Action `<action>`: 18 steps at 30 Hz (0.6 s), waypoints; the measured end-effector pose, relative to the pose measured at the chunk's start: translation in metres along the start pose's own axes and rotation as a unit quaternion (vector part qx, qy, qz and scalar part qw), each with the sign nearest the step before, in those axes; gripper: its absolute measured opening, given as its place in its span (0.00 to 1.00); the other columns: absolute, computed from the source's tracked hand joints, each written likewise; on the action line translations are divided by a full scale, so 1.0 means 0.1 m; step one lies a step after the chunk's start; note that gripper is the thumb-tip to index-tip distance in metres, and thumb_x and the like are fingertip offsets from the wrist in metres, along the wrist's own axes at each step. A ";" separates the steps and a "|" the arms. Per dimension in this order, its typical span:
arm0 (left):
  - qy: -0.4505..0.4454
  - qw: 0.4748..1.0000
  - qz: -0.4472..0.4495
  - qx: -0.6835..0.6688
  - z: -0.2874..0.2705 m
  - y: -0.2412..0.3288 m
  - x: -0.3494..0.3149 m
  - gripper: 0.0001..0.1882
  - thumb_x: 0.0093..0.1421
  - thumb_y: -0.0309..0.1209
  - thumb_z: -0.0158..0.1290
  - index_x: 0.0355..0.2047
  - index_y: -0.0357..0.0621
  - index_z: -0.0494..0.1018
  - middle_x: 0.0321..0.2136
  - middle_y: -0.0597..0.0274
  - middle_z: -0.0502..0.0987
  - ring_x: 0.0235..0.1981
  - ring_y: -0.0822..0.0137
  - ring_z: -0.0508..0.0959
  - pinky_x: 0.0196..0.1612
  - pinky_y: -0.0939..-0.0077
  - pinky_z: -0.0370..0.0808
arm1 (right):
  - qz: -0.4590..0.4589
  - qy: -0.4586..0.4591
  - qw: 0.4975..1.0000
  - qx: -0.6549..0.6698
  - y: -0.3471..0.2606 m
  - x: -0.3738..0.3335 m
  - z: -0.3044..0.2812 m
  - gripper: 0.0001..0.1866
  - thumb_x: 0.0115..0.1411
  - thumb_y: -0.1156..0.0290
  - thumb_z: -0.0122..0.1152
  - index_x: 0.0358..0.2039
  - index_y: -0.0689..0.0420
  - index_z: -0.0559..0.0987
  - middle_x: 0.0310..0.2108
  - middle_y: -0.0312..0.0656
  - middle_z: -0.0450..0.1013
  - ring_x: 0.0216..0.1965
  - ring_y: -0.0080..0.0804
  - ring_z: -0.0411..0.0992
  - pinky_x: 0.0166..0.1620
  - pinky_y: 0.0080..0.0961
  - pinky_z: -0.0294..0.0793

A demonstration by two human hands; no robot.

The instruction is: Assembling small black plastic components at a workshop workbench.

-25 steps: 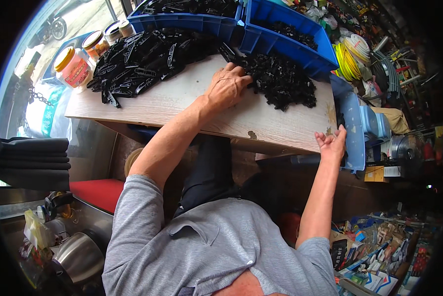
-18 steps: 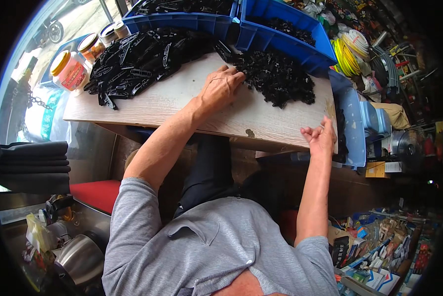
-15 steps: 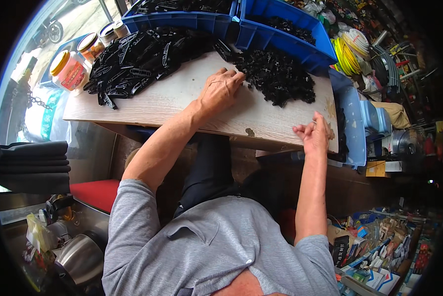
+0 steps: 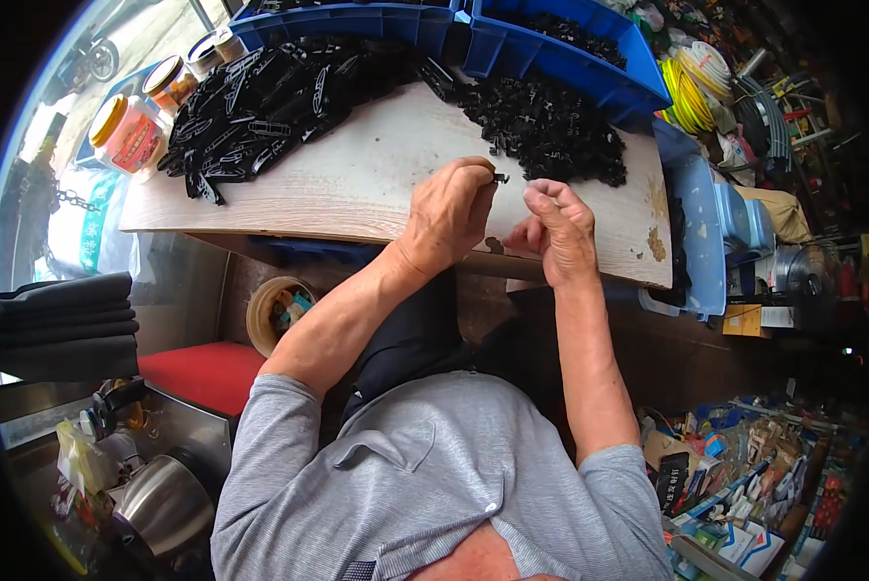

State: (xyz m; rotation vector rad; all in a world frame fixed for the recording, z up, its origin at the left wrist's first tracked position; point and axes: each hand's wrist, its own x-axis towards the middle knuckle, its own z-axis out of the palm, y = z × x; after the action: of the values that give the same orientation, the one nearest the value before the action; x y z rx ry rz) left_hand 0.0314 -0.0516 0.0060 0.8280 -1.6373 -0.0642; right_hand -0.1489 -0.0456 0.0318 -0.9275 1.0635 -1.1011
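Note:
Above the table's front part, my left hand [image 4: 451, 211] is closed in a pinch on a small black plastic part [image 4: 501, 178], whose end sticks out past the fingertips. Just right of it is my right hand [image 4: 562, 230], thumb and forefinger brought together and the other fingers curled. Whatever it may hold is too small to make out. Beyond both hands lies a heap of small black plastic pieces [image 4: 550, 131]. Farther left, a larger pile of long black plastic pieces [image 4: 260, 116] covers the table's back left.
Blue bins [image 4: 570, 48] with black parts stand along the back of the pale wooden table [image 4: 308, 203]. Lidded jars [image 4: 127, 136] line its left end. A light blue crate [image 4: 698, 242] is by the right edge. Below the table sits a round bin [image 4: 263, 320].
My left hand has come back from the small-piece heap toward me, now with a black part in its fingers. My right hand has moved left and up, close beside it.

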 end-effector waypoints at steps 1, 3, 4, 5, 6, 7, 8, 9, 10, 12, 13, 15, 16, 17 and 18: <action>0.011 1.000 0.005 -0.002 0.00 0.01 -0.01 0.17 0.50 0.13 0.60 0.38 0.39 0.69 0.35 0.53 0.79 0.32 0.54 0.81 0.34 0.69 0.78 | -0.004 -0.005 1.000 0.002 0.00 0.00 0.05 0.18 0.57 0.64 0.70 0.43 0.58 0.75 0.12 0.33 0.65 0.15 0.28 0.72 0.24 0.29 0.79; 0.021 1.000 0.008 -0.004 0.00 0.03 -0.02 0.18 0.50 0.13 0.59 0.39 0.40 0.68 0.35 0.53 0.79 0.32 0.53 0.81 0.34 0.69 0.78 | -0.007 -0.011 1.000 0.003 0.01 0.00 0.11 0.20 0.55 0.64 0.72 0.43 0.59 0.76 0.11 0.32 0.65 0.14 0.26 0.71 0.23 0.27 0.78; 0.021 1.000 0.011 -0.005 0.00 0.04 -0.02 0.18 0.50 0.12 0.59 0.39 0.40 0.68 0.35 0.53 0.79 0.33 0.53 0.81 0.33 0.69 0.78 | -0.006 -0.026 1.000 0.009 0.01 0.00 0.12 0.20 0.55 0.65 0.72 0.44 0.60 0.76 0.11 0.32 0.65 0.14 0.26 0.71 0.23 0.26 0.77; 0.020 1.000 0.014 -0.005 0.00 0.04 -0.02 0.18 0.50 0.12 0.59 0.40 0.40 0.68 0.35 0.53 0.79 0.33 0.53 0.81 0.33 0.68 0.78 | -0.006 -0.041 0.999 0.015 0.02 0.01 0.14 0.20 0.55 0.65 0.73 0.44 0.60 0.76 0.12 0.33 0.66 0.14 0.25 0.71 0.23 0.26 0.77; 0.020 1.000 0.012 -0.005 0.00 0.04 -0.02 0.18 0.50 0.12 0.59 0.40 0.40 0.68 0.35 0.53 0.79 0.33 0.53 0.81 0.33 0.68 0.78 | -0.004 -0.041 0.999 0.014 0.03 0.01 0.15 0.20 0.55 0.65 0.73 0.44 0.60 0.76 0.12 0.33 0.66 0.14 0.25 0.71 0.23 0.26 0.77; 0.014 1.000 0.013 -0.010 0.01 0.04 -0.03 0.18 0.50 0.12 0.59 0.39 0.40 0.68 0.35 0.53 0.79 0.33 0.53 0.81 0.33 0.68 0.78 | -0.011 -0.055 0.998 0.021 0.04 0.02 0.16 0.19 0.56 0.65 0.72 0.43 0.60 0.76 0.12 0.33 0.67 0.14 0.26 0.71 0.23 0.25 0.76; 0.009 1.000 0.013 -0.014 0.01 0.04 -0.03 0.18 0.50 0.12 0.59 0.39 0.40 0.68 0.36 0.53 0.79 0.33 0.53 0.81 0.33 0.68 0.78 | -0.018 -0.069 0.997 0.028 0.05 0.03 0.17 0.18 0.56 0.66 0.71 0.43 0.59 0.77 0.12 0.34 0.67 0.14 0.26 0.71 0.22 0.24 0.76; 0.009 1.000 0.011 -0.013 0.00 0.04 -0.03 0.18 0.50 0.12 0.59 0.39 0.40 0.68 0.36 0.53 0.79 0.33 0.53 0.81 0.33 0.68 0.78 | -0.016 -0.070 0.997 0.028 0.06 0.04 0.17 0.18 0.56 0.66 0.71 0.43 0.59 0.77 0.12 0.34 0.67 0.14 0.26 0.71 0.22 0.24 0.76; 0.001 1.000 0.014 -0.014 0.00 0.04 -0.02 0.18 0.50 0.12 0.59 0.39 0.40 0.68 0.36 0.53 0.79 0.33 0.52 0.81 0.32 0.68 0.78 | -0.013 -0.072 0.997 0.026 0.08 0.06 0.17 0.16 0.57 0.66 0.71 0.42 0.59 0.77 0.12 0.34 0.68 0.14 0.25 0.71 0.22 0.24 0.76; -0.005 1.000 0.017 -0.014 -0.01 0.04 -0.03 0.18 0.50 0.13 0.59 0.39 0.40 0.68 0.36 0.53 0.78 0.33 0.52 0.81 0.32 0.68 0.78 | -0.010 -0.076 0.997 0.024 0.09 0.07 0.18 0.15 0.57 0.66 0.70 0.42 0.59 0.78 0.13 0.35 0.69 0.14 0.25 0.71 0.21 0.24 0.75; -0.008 1.000 0.017 -0.012 -0.01 0.04 -0.03 0.18 0.50 0.13 0.59 0.39 0.40 0.69 0.36 0.53 0.78 0.32 0.52 0.81 0.32 0.69 0.78 | -0.016 -0.073 0.997 0.026 0.09 0.06 0.19 0.15 0.58 0.66 0.70 0.41 0.59 0.78 0.13 0.35 0.69 0.14 0.25 0.70 0.21 0.23 0.75; -0.010 1.000 0.017 -0.008 -0.01 0.03 -0.04 0.18 0.50 0.13 0.59 0.39 0.40 0.69 0.36 0.53 0.78 0.32 0.52 0.81 0.31 0.69 0.78 | -0.022 -0.073 0.997 0.028 0.10 0.04 0.20 0.14 0.58 0.66 0.70 0.40 0.59 0.78 0.13 0.34 0.69 0.13 0.24 0.70 0.21 0.23 0.75; -0.025 0.999 0.010 -0.025 -0.02 0.03 -0.04 0.18 0.50 0.14 0.59 0.39 0.40 0.69 0.37 0.53 0.78 0.33 0.53 0.81 0.33 0.69 0.78 | -0.023 -0.069 0.997 0.027 0.09 0.04 0.19 0.13 0.58 0.66 0.69 0.39 0.59 0.78 0.12 0.34 0.68 0.14 0.24 0.70 0.21 0.23 0.75; -0.041 0.998 0.003 -0.043 -0.03 0.03 -0.04 0.18 0.49 0.14 0.60 0.40 0.40 0.70 0.38 0.52 0.78 0.34 0.53 0.81 0.34 0.69 0.78 | -0.023 -0.065 0.997 0.026 0.09 0.03 0.19 0.12 0.59 0.67 0.68 0.38 0.59 0.78 0.12 0.34 0.68 0.14 0.25 0.71 0.21 0.24 0.75; -0.040 0.998 0.004 -0.042 -0.04 0.02 -0.02 0.18 0.49 0.14 0.60 0.40 0.40 0.70 0.38 0.52 0.78 0.34 0.53 0.81 0.34 0.69 0.78 | -0.024 -0.067 0.997 0.026 0.09 0.04 0.18 0.12 0.59 0.67 0.68 0.38 0.59 0.78 0.12 0.34 0.68 0.14 0.25 0.71 0.21 0.24 0.75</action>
State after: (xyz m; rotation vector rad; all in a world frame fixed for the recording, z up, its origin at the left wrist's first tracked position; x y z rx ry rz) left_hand 0.0341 -0.0471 0.0065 0.7640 -1.7007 -0.1606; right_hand -0.1293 -0.0462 0.0269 -0.9760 0.9035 -1.0857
